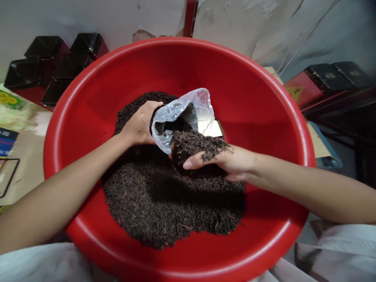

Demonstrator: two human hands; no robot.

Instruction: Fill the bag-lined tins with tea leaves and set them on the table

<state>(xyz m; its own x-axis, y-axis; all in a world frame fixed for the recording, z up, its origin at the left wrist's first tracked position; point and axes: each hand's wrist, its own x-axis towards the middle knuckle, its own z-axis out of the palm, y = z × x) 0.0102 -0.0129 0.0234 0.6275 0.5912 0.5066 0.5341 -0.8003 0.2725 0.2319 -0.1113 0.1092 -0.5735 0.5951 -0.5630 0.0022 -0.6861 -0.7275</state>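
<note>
A wide red basin (258,113) holds a heap of dark, loose dried tea leaves (147,203). My left hand (142,121) is wrapped round the side of a dark container, mostly hidden, that lies tilted over the heap. A clear plastic bag (195,100) lines it, its mouth open towards me, with some dark leaves inside. A pale gold flap or edge (210,128) shows beside the bag. My right hand (211,160) is cupped round a handful of tea leaves (195,147) right at the bag's mouth; leaves also cling to its thumb and wrist.
Several black-and-red tins (47,47) stand behind the basin on the left. More black-topped red tins (326,76) sit at the right by the wall. A dark printed packet (7,143) lies at the left edge. My light-clothed legs flank the basin's near rim.
</note>
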